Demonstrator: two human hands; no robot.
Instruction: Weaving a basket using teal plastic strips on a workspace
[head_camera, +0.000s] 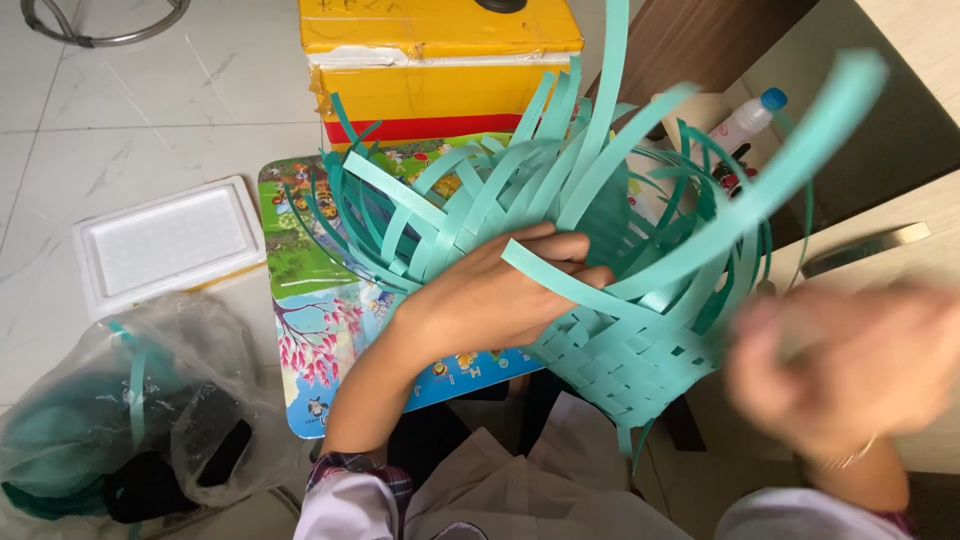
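White sleeves (520, 490) lie nearest; left hand (490, 295) pins a teal strip (590, 290) on the half-woven basket (630, 350). Right hand (850, 365), at 4 o'clock, is blurred, its grip unclear. Keep the strip flat and taut.

Loose teal strips (600, 170) crowding basket (630, 350) mouth

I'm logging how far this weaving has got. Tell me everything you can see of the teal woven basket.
The teal woven basket is half made from flat, glossy strips that look like plastic strapping. Its lower part is a tight checkered weave; above it, many loose strip ends fan up and outward, some curling. It is tilted, held above a colourful small table and the person's lap. The left hand grips its side, fingers over a strip. The blurred right hand is beside it; whether they touch is unclear.
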